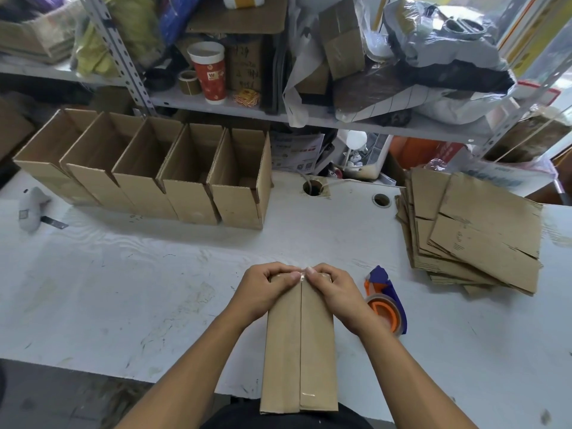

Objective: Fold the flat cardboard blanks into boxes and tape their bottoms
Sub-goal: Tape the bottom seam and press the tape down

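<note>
Cardboard box (298, 345), bottom up, overhangs the table's (123, 289) near edge; left hand (266, 289) and right hand (332, 289), each grip curled, press tape over its far end. Tape dispenser (387, 305) just right; open room left.

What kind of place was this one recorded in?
Probably a small packing or shipping workroom: a row of folded boxes, a stack of flat blanks, a tape dispenser and cluttered metal shelving.
</note>
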